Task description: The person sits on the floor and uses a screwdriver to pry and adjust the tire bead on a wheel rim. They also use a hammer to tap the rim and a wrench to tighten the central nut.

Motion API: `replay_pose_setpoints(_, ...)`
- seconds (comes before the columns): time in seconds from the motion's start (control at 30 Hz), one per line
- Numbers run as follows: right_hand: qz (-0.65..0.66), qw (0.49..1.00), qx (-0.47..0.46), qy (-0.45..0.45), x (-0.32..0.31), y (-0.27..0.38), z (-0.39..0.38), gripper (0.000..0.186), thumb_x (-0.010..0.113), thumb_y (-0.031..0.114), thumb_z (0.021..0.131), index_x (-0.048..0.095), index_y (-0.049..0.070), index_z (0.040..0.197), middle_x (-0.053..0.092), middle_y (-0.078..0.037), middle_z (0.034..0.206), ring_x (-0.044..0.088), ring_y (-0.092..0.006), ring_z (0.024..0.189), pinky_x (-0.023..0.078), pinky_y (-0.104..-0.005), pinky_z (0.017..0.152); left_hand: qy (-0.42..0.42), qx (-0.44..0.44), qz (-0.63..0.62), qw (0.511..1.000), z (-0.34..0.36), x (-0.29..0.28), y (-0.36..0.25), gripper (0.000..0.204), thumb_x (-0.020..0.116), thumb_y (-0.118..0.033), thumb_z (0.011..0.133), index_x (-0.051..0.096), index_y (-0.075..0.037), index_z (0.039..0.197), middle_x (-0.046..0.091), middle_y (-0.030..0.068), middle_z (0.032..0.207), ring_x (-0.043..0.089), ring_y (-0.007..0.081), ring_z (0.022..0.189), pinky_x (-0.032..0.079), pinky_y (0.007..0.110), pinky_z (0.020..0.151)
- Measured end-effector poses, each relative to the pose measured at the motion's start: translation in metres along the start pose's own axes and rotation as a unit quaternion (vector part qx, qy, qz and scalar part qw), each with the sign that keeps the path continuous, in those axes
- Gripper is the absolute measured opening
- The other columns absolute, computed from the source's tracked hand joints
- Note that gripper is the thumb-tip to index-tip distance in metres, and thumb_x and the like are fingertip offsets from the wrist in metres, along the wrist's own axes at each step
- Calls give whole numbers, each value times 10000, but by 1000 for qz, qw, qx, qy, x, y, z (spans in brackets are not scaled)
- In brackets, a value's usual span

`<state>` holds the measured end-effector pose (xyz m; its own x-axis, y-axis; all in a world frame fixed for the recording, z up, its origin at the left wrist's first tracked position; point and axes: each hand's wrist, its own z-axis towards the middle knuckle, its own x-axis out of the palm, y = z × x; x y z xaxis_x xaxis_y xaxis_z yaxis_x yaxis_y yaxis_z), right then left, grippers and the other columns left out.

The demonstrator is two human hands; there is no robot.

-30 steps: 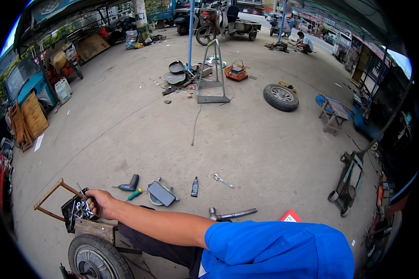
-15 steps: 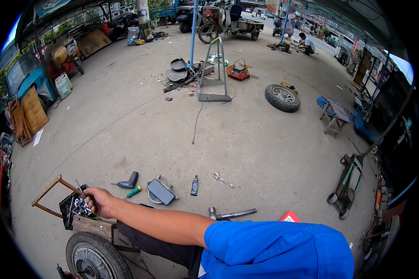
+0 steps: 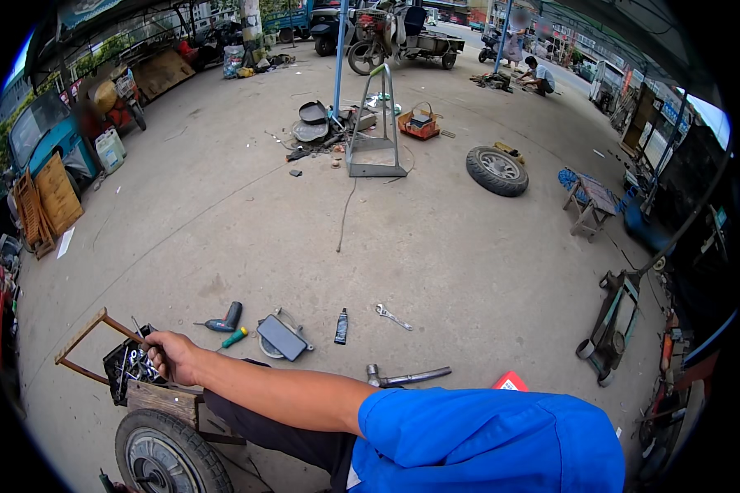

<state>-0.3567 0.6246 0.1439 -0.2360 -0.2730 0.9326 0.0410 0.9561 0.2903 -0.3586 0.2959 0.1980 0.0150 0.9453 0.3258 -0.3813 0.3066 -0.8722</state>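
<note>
My right arm in a blue sleeve reaches across to the left. My right hand (image 3: 173, 357) is closed, fingers curled, at the edge of a black tool box (image 3: 120, 394) filled with loose metal tools; what it grips is hidden. A thin metal shaft rises beside the fingers. The box stands against a wooden block (image 3: 164, 403) above a wheel with a tire (image 3: 171, 452). At the lower left edge, a sliver of my left hand (image 3: 125, 487) shows, closed by a slim dark green tool (image 3: 107, 479); most of it is cut off.
On the concrete lie a cordless driver (image 3: 222, 317), a green screwdriver (image 3: 234, 338), a phone (image 3: 283, 337), a tube (image 3: 341, 327), an adjustable wrench (image 3: 394, 317) and a hammer (image 3: 407, 377). A floor jack (image 3: 615, 329) stands right, a loose wheel (image 3: 497, 171) farther off.
The view has shifted very slightly. My right hand stays at the tool box with its fingers curled; nothing else nearby has visibly moved.
</note>
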Motion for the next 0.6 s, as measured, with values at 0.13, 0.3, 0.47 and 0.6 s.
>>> replay_pose_setpoints(0.13,-3,1000,-1,5,-3,1,2,168,585,277,933,585,185,793,480,106,626,419,-35,497,330,-210,439,-1,33,21,999,1,2,0,697,407,-573,983,696,20,1207,581,21,839,463,151,650,373,290,587)
replay_pose_setpoints(0.3,-2,1000,1,11,-3,0,3,157,585,267,929,596,177,802,489,108,626,420,-35,498,336,-210,445,-9,31,19,999,-1,4,-2,708,402,-572,985,697,34,1203,584,25,843,459,153,646,370,283,596)
replay_pose_setpoints(0.47,2,1000,5,8,-2,1,1,146,596,257,916,594,177,794,494,113,618,429,-30,502,341,-201,439,-1,40,40,998,2,0,2,724,380,-587,986,699,20,1216,543,6,798,449,140,627,353,270,542)
replay_pose_setpoints(0.6,11,1000,7,11,-3,1,1,142,601,255,910,594,178,791,496,115,618,430,-27,503,343,-196,433,4,40,33,999,4,1,3,735,371,-598,987,698,17,1220,528,0,780,439,136,604,333,255,505)
